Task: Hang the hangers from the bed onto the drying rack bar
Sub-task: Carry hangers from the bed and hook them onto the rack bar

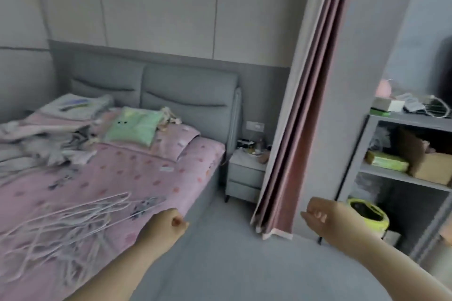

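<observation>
- Hangers (66,225), thin and white, lie in a tangled heap on the near part of the bed (146,173), on top of its pink patterned sheet.
- The left hand (168,223) is curled into a fist with nothing in it. It hovers over the bed's near edge, just right of the heap and not touching it.
- The right hand (320,215) is held out over the grey floor (232,252), fingers loosely bent and holding nothing, in front of the foot of the curtain (305,129).
- A green pillow (134,127) rests near the grey headboard (186,90), with crumpled bedding (49,144) to its left.
- A small nightstand (244,173) stands between the bed and the curtain.
- A grey shelf (401,178) on the far right holds a cardboard box (430,166); a yellow tub (369,212) sits low beside it.
</observation>
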The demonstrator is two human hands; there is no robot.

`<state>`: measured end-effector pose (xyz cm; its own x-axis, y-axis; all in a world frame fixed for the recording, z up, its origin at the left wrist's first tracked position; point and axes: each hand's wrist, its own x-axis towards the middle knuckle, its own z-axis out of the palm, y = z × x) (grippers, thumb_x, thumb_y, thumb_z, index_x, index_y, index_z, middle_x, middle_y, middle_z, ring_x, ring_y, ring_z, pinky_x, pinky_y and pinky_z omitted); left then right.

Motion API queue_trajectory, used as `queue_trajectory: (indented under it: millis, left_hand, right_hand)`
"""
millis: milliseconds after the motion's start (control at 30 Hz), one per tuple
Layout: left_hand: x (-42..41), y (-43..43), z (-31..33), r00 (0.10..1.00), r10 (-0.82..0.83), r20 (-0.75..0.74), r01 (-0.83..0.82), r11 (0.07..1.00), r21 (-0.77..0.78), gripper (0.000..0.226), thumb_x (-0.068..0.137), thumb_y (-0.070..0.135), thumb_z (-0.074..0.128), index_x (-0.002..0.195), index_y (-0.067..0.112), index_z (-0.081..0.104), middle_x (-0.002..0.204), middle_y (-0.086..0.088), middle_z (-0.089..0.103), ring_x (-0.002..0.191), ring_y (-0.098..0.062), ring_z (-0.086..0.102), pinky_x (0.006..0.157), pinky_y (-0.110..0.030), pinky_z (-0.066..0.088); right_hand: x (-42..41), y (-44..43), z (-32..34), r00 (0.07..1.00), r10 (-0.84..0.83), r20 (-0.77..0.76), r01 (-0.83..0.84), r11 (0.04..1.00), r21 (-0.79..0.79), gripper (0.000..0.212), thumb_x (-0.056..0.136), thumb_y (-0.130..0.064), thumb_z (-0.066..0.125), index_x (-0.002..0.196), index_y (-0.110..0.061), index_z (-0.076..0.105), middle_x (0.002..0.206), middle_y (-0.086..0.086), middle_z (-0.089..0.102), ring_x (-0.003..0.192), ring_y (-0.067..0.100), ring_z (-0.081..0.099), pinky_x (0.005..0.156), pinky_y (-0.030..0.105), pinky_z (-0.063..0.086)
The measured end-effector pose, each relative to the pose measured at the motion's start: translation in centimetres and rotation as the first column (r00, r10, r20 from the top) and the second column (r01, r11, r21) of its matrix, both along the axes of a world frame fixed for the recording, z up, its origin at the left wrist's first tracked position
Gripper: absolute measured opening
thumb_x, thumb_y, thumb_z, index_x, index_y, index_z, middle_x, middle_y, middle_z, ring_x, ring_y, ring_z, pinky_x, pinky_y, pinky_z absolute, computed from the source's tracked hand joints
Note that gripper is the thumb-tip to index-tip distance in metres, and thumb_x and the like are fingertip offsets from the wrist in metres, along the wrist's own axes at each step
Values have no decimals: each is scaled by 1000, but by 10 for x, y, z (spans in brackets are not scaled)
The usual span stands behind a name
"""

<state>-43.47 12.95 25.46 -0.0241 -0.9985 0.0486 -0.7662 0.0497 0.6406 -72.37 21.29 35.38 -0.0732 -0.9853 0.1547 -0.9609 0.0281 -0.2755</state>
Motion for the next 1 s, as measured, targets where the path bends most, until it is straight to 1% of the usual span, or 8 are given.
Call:
queue_trajectory:
  millis: [200,300,400,500,633,767,833,1000]
  left_hand:
    - [131,19,-65,961,276,-25,-266,946,185,29,87,22,55,62,25,40,69,6,53,83,-21,59,66,-23,36]
    - [192,28,-99,909,416,-22,-397,881,256,31,87,19,55,63,28,39,70,7,52,82,-20,57,64,-23,34]
    - [244,26,-133,854,520,12,-495,807,321,28,89,20,51,65,28,40,73,6,54,77,-17,55,65,-23,36]
    - [286,12,-166,823,564,67,-544,750,375,28,91,20,46,66,28,41,71,7,54,72,-14,56,65,-23,37]
    - [336,-17,-195,792,595,136,-589,684,430,30,94,21,43,68,36,38,89,8,55,86,-11,55,71,-20,37]
    - [378,-51,-216,764,618,186,-633,661,403,18,96,24,40,109,31,52,119,6,53,106,-8,58,86,-19,41]
    - [397,-65,-231,747,625,225,-656,639,401,35,96,26,40,131,22,43,136,6,45,121,-9,49,96,-21,39]
    - [436,-97,-278,774,503,383,-632,648,425,58,97,38,33,147,22,10,156,2,6,143,-15,16,113,-28,23]
  right_hand:
    - [123,-74,-71,968,228,106,-247,943,222,29,88,-20,52,63,-37,48,57,-14,57,76,16,55,72,27,44]
    - [186,-115,-113,938,331,102,-346,884,315,41,84,-18,51,62,-52,52,61,-43,51,70,13,54,71,24,44]
    - [250,-157,-151,897,418,145,-439,803,403,33,88,-20,47,64,-43,48,58,-14,54,77,14,53,71,21,40]
    - [312,-208,-192,855,480,196,-513,727,456,10,92,-22,45,91,-32,43,68,-19,44,80,12,49,71,18,36]
    - [390,-270,-247,856,466,225,-505,653,564,18,92,-21,43,109,-24,49,91,-10,52,84,10,48,74,19,38]
    - [456,-325,-286,834,519,188,-499,565,657,24,93,-19,42,115,-26,48,117,-3,54,105,14,52,92,22,40]
    - [486,-350,-303,828,541,148,-484,556,676,34,94,-18,41,127,-21,46,129,-1,52,120,15,48,98,25,40]
    - [547,-397,-343,779,622,76,-517,570,638,38,94,-18,41,132,-19,43,135,2,44,126,18,39,100,30,39]
